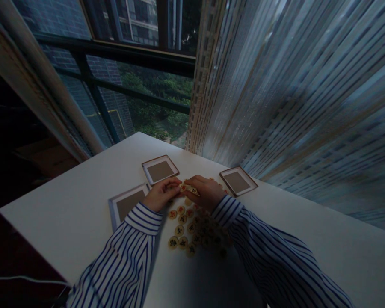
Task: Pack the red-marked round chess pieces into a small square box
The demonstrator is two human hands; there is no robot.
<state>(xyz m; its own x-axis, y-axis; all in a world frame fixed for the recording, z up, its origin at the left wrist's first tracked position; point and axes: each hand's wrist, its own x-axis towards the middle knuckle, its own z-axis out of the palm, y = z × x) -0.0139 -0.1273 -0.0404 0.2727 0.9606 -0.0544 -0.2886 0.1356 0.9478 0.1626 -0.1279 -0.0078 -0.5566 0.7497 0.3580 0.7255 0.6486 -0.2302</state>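
Many round, pale wooden pieces (182, 219) with red or black characters lie on the white table, below and between my forearms. My right hand (205, 192) is closed round a short row of these pieces (189, 188), held between thumb and fingers. From the left, my left hand (163, 193) reaches to the near end of that row, its fingers bent and close together; whether they grip a piece is too small to tell. Some pieces are partly hidden under my right hand and sleeve.
Three shallow box parts lie on the white table (67, 192): one behind my left hand (160, 170), one beside my left wrist (128, 204), one at the back right (238, 181). Curtains (276, 85) and a window with a dark railing (131, 92) stand beyond.
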